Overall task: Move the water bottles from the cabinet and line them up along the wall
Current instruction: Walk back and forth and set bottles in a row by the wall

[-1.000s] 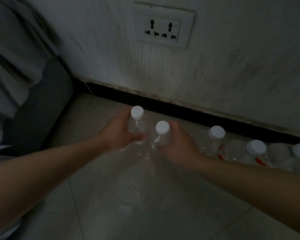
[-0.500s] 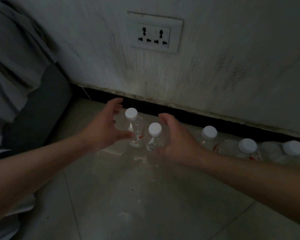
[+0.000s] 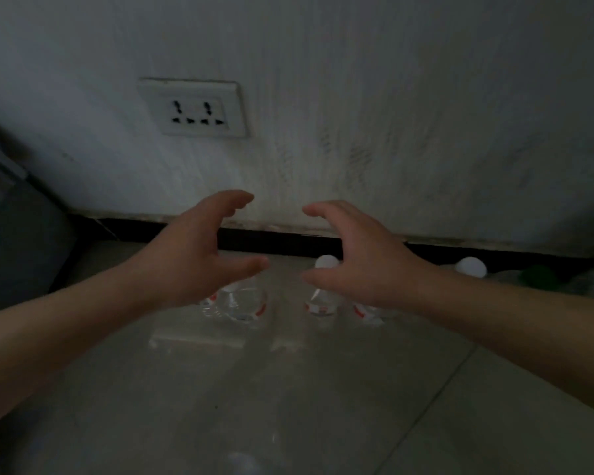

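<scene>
On the floor [image 3: 288, 389] beside the wall [image 3: 374, 97], the water bottles [image 3: 242, 305] stand in a row; the left hand [image 3: 192, 250] and right hand [image 3: 359, 265] hover over them, spread wide and empty. Setting-down looks finished; next, probably back to the unseen cabinet for more

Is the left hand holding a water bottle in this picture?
No, the left hand is open and empty above the bottle, which stands on the floor near the wall.
</scene>
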{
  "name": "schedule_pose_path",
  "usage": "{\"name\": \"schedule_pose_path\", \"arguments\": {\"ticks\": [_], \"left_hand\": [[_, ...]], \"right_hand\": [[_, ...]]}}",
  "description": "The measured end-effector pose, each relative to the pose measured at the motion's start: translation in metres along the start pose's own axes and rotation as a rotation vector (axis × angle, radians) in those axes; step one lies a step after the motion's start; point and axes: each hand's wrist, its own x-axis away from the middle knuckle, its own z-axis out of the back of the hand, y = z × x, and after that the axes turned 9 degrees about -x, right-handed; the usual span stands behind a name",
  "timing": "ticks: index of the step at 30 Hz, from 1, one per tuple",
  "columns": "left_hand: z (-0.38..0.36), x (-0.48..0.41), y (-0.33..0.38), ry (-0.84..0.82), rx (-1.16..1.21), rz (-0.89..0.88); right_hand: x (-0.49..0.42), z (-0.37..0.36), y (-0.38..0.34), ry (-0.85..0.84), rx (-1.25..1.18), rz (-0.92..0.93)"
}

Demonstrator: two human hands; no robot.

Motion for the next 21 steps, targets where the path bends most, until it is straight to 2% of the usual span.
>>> {"name": "schedule_pose_path", "arguments": {"ticks": [11, 21], "left_hand": [[-0.054, -0.049, 0.083, -0.112, -0.051, -0.193], [-0.111, -0.077, 0.154, -0.171, -0.015, -0.369]], "right_hand": [[0.058, 0.08, 0.058, 0.156, 0.071, -0.154], [0.119, 0.12, 0.108, 0.313, 0.09, -0.281]]}}
